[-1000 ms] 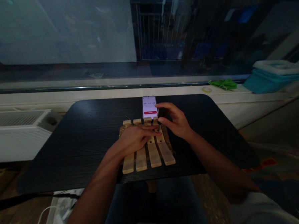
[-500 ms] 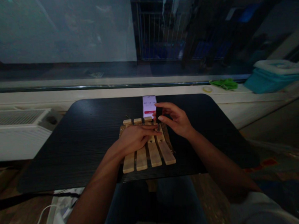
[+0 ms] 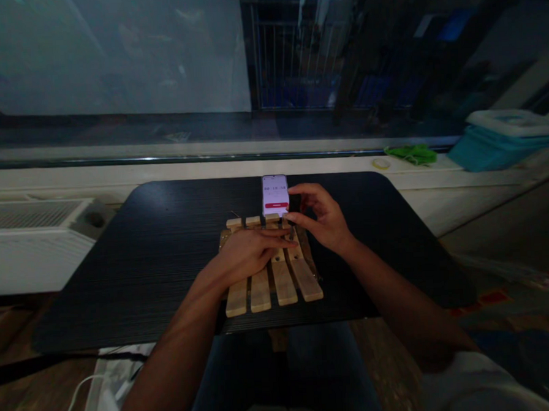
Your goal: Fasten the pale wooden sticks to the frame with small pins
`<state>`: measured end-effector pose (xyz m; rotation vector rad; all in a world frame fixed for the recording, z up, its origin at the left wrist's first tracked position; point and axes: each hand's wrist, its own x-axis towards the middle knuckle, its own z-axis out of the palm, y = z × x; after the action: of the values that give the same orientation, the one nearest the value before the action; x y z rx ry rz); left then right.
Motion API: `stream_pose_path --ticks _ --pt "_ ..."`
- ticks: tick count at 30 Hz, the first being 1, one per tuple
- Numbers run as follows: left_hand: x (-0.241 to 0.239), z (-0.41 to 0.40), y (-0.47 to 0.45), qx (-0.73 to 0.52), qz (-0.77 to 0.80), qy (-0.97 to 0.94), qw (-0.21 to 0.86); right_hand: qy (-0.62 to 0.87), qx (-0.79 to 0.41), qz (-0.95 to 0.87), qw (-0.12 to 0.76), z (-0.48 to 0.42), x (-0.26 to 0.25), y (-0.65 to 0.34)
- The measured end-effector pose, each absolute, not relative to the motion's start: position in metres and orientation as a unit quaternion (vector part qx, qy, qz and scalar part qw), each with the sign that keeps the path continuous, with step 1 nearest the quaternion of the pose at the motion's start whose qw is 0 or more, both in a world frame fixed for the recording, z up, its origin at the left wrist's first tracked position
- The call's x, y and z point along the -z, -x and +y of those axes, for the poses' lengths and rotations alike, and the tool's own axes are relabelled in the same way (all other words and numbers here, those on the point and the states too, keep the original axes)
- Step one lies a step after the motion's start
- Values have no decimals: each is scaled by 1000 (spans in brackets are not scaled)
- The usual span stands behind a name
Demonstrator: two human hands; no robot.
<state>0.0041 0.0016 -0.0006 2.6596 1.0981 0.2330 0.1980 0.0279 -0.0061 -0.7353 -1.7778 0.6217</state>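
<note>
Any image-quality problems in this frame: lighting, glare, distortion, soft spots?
Head view: dim overall, with pale glare on the window; head view: the phone glows, its digits hard to read; head view: the teal box looks stretched near the right edge; head view: the dark piece at the right hand blends into the black table.

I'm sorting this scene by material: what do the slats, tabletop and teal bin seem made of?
Slats: probably wood, bare or clear-finished; pale tan, unevenly toned.
Tabletop: perhaps laminate, dark with a soft sheen and fine parallel lines; stained wood is possible.
Bin: likely smooth plastic, given its even colour.
</note>
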Motion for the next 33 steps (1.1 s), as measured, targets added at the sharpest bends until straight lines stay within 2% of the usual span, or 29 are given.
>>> stream_pose_path --ticks 6,14,33 --pt "1 2 -4 -79 374 -916 125 266 -242 -757 545 28 6 -199" --pt "4 2 -3 -93 369 -916 125 265 -253 -794 485 26 3 -207" --pt "3 2 -3 -94 369 -915 136 298 -267 -762 509 29 6 -203"
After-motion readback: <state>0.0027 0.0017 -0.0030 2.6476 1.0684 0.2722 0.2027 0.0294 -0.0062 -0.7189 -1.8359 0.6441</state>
